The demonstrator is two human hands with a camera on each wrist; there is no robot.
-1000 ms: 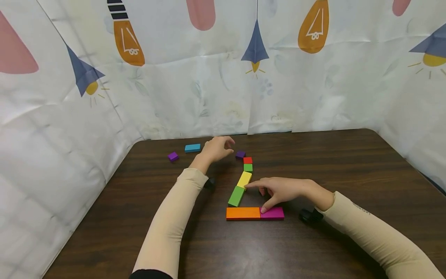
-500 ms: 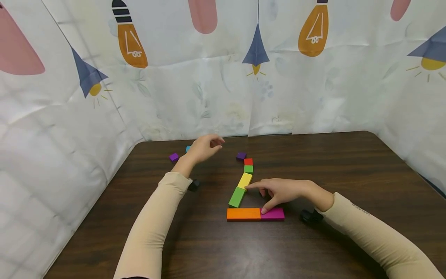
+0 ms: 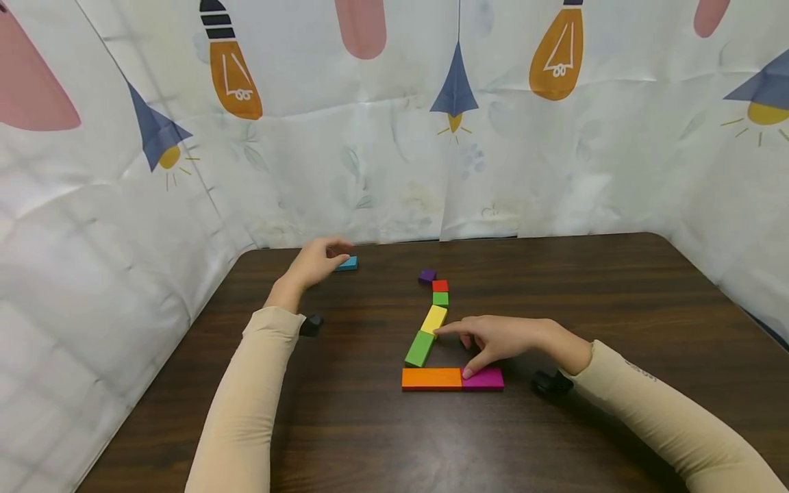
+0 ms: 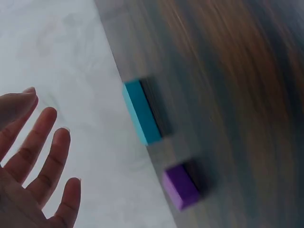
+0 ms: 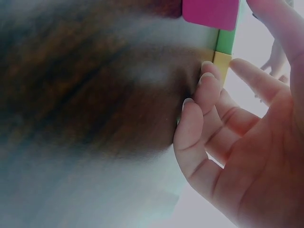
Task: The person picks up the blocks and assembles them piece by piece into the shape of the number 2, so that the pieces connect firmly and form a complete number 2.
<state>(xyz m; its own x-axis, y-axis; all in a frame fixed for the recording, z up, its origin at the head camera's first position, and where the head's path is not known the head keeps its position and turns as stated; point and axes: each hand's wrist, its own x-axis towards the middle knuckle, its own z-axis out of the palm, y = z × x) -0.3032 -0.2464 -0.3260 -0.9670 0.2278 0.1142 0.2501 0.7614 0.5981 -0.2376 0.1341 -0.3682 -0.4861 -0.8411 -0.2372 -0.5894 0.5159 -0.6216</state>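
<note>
My left hand (image 3: 313,263) is over the far left of the table, its fingers loosely bent and nothing in them. It overlaps a blue block (image 3: 350,263) in the head view. In the left wrist view the blue block (image 4: 141,113) and a purple block (image 4: 180,186) lie apart from the fingers; the head view hides the purple one behind the hand. My right hand (image 3: 502,337) touches a magenta block (image 3: 487,379) with the thumb and the edge of a yellow block (image 3: 434,319) with the index fingertip. Its other fingers bend toward the tabletop.
An orange block (image 3: 431,379) abuts the magenta one. From above it a slanting line runs away: green block (image 3: 420,349), yellow, small green block (image 3: 440,299), red block (image 3: 440,285), dark purple block (image 3: 427,276). A printed curtain (image 3: 394,171) hangs behind the wooden table (image 3: 555,281).
My left hand has moved left from near the dark purple block to the blue block, and now covers the purple block in the head view. The right hand has stayed put.
</note>
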